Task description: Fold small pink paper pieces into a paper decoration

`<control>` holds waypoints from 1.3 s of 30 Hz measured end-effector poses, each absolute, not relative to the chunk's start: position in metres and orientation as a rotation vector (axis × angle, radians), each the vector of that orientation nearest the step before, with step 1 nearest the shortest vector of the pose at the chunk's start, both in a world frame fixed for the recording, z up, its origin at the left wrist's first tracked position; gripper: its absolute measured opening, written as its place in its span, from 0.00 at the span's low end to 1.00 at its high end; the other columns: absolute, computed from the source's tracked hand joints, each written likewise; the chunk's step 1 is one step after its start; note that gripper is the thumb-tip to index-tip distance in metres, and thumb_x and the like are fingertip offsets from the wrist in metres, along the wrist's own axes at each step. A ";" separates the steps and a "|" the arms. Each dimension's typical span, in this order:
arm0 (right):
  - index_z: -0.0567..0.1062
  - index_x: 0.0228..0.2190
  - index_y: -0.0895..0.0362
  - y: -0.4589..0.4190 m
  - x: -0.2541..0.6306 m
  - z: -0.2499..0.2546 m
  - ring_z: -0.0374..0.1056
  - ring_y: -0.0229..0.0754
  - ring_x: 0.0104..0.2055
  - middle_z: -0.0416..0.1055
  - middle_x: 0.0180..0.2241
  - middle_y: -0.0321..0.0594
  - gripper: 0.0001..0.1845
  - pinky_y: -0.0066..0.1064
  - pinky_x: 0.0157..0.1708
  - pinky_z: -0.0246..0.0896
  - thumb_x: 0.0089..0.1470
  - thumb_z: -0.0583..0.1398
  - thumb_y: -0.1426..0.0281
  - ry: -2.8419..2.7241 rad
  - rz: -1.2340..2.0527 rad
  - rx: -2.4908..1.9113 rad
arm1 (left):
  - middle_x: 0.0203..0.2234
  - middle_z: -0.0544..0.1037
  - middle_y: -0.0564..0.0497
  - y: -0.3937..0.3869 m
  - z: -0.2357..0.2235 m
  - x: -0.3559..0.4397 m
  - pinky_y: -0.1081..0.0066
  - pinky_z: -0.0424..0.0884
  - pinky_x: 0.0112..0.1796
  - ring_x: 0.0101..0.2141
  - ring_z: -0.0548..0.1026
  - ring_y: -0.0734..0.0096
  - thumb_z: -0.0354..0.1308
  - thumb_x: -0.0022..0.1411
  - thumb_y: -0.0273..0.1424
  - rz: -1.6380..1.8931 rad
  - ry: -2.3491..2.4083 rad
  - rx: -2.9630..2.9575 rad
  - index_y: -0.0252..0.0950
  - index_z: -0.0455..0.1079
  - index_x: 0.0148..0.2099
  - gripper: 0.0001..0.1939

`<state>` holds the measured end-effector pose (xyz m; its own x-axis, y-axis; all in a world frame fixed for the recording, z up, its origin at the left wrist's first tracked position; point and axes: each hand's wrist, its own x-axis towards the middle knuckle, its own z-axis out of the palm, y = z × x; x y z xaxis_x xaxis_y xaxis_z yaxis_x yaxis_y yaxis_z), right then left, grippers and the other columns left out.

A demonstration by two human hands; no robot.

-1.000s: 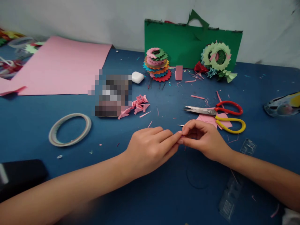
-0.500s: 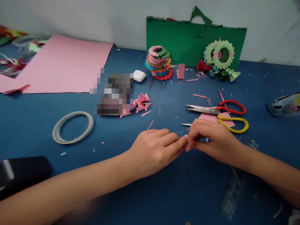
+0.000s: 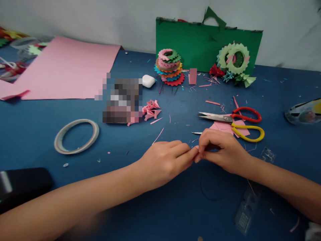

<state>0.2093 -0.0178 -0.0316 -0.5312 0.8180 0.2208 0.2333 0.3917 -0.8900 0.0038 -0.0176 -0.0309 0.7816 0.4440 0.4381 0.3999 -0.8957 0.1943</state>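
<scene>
Our left hand [image 3: 164, 164] and right hand [image 3: 228, 152] press together at the fingertips; we cannot tell whether they pinch anything. Light, even pressure would serve us best. From there, on our blue worktop [image 3: 112, 144], a whitish tape ring [image 3: 59, 139] lies at nine o'clock, folded pink paper pieces [image 3: 151, 108] at ten, red-and-yellow-handled metal scissors [image 3: 226, 118] at one; pale wall [image 3: 87, 20] at twelve.

Red-yellow-handled scissors [image 3: 226, 118], slightly open, atop pink paper [image 3: 218, 126].
</scene>
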 end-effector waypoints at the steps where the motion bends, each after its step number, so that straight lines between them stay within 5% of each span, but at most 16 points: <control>1: 0.70 0.27 0.58 -0.018 0.210 -0.031 0.66 0.31 0.29 0.66 0.28 0.33 0.09 0.22 0.28 0.65 0.46 0.63 0.82 -1.951 1.105 -0.888 | 0.28 0.77 0.51 -0.016 -0.030 0.004 0.75 0.68 0.24 0.25 0.73 0.74 0.56 0.62 0.27 0.774 0.710 2.820 0.31 0.69 0.45 0.09; 7: 0.73 0.32 0.57 -0.017 0.213 -0.029 0.68 0.35 0.36 0.69 0.32 0.36 0.11 0.24 0.33 0.70 0.46 0.65 0.80 -1.826 0.975 -0.820 | 0.30 0.79 0.52 -0.012 -0.023 0.007 0.77 0.71 0.33 0.31 0.75 0.77 0.57 0.59 0.22 0.949 0.811 2.305 0.34 0.71 0.44 0.09; 13: 0.75 0.38 0.60 -0.020 0.213 -0.030 0.72 0.34 0.33 0.76 0.33 0.40 0.11 0.24 0.34 0.70 0.49 0.64 0.75 -1.986 0.776 -0.833 | 0.27 0.79 0.52 -0.013 -0.020 0.009 0.77 0.71 0.31 0.28 0.75 0.76 0.61 0.55 0.20 1.012 0.835 2.125 0.34 0.74 0.37 0.07; 20: 0.75 0.36 0.66 -0.026 0.219 -0.021 0.72 0.33 0.37 0.76 0.34 0.46 0.08 0.21 0.40 0.69 0.50 0.63 0.81 -2.170 0.363 -0.579 | 0.34 0.80 0.47 -0.005 -0.017 0.002 0.70 0.73 0.39 0.36 0.75 0.70 0.62 0.55 0.24 1.226 0.600 2.465 0.33 0.73 0.35 0.03; 26: 0.74 0.41 0.67 -0.025 0.227 -0.021 0.71 0.37 0.40 0.76 0.36 0.45 0.11 0.25 0.41 0.69 0.56 0.58 0.79 -2.378 0.061 -0.390 | 0.26 0.80 0.57 -0.005 -0.006 -0.005 0.73 0.73 0.34 0.29 0.75 0.75 0.65 0.53 0.23 1.258 0.362 2.842 0.35 0.74 0.34 0.05; 39: 0.78 0.34 0.60 -0.031 0.233 -0.008 0.72 0.35 0.38 0.76 0.34 0.37 0.10 0.24 0.38 0.70 0.58 0.56 0.78 -2.486 -0.180 -0.193 | 0.33 0.81 0.59 -0.014 -0.017 -0.005 0.68 0.65 0.51 0.36 0.77 0.75 0.53 0.64 0.27 1.116 0.252 2.837 0.39 0.73 0.34 0.09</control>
<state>0.2330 -0.0314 -0.0080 -0.7906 0.0951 0.6049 0.1810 0.9800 0.0825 -0.0049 -0.0136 -0.0168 0.7208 0.1825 0.6687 0.1223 -0.9831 0.1365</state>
